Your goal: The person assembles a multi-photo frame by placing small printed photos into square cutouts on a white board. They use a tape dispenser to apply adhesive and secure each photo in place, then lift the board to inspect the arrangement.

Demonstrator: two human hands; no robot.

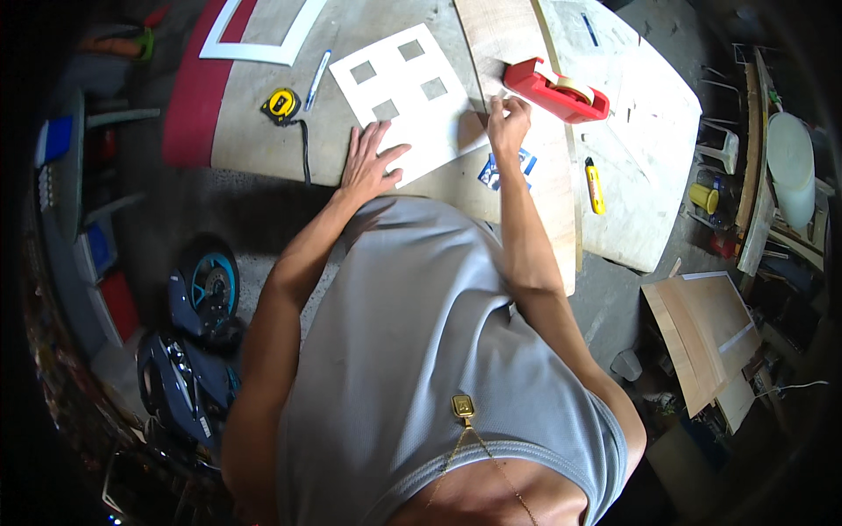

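While the left hand [368,163] spreads on one four-windowed white card [406,98] right of one labelled tape measure [281,105], I see the right hand [510,130] pinched, contents unclear.

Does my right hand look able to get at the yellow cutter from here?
Likely yes: the cutter lies uncovered to the right of your right hand, and the tape dispenser sits farther forward, out of the path. Whether that hand holds something is unclear.

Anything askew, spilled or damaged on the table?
One thing: the white sheet under the left hand sits askew to the near edge of the table. Its square holes look cleanly cut, not torn. No spill visible.
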